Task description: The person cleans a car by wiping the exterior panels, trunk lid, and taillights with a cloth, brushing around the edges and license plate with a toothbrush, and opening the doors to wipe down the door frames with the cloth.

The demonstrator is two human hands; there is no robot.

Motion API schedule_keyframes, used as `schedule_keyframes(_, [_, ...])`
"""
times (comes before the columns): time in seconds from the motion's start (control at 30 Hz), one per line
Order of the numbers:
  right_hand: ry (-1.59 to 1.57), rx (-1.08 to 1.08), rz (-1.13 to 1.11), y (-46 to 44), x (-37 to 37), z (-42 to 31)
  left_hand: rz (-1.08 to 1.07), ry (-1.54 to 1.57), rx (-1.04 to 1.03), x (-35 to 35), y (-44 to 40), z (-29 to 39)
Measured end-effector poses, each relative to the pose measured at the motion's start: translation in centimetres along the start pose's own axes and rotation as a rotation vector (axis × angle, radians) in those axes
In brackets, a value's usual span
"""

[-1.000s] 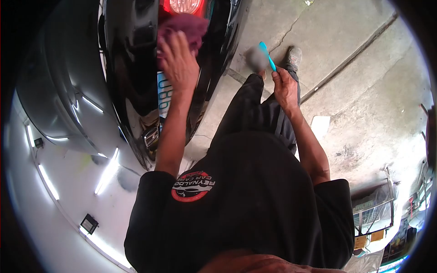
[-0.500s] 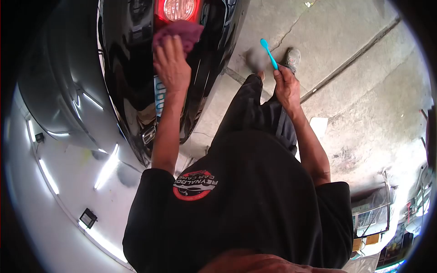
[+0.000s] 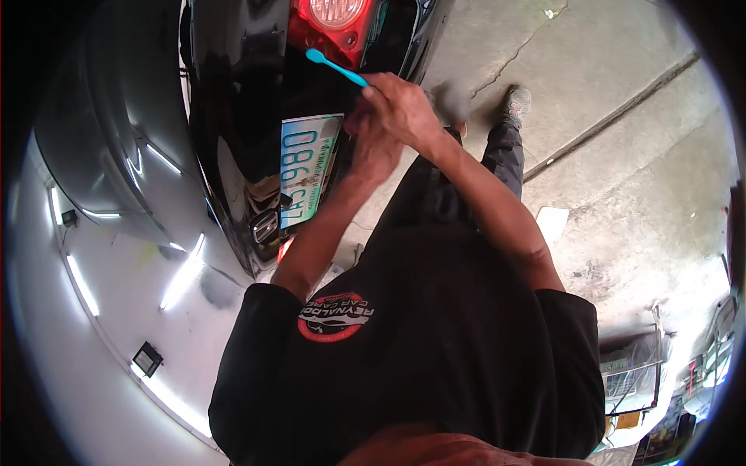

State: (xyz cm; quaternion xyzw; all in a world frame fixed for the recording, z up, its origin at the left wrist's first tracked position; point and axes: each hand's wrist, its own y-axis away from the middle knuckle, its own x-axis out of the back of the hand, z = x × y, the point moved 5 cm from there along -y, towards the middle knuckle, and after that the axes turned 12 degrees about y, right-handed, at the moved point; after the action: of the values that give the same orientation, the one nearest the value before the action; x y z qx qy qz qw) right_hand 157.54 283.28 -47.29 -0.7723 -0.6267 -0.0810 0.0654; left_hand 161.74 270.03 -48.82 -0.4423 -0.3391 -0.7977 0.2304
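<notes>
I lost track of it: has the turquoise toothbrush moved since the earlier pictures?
Yes, the turquoise toothbrush has moved left in view, toward the car's red taillight.

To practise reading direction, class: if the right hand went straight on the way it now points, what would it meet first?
Probably the red tail light, with the blue brush in the right hand leading; depth is unclear, so the black bodywork could come first.

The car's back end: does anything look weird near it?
Yes, a blue toothbrush-like tool, held in the right hand and seen beside the red tail light. It looks odd because toothbrushes usually belong in bathrooms.
</notes>
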Motion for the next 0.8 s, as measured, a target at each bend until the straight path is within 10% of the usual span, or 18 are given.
schedule_keyframes(0.8, [0.028, -0.117, 0.141, 1.1, -5.6, 0.5, -0.105, 0.147, -0.032, -1.3, 6.6, -0.1])
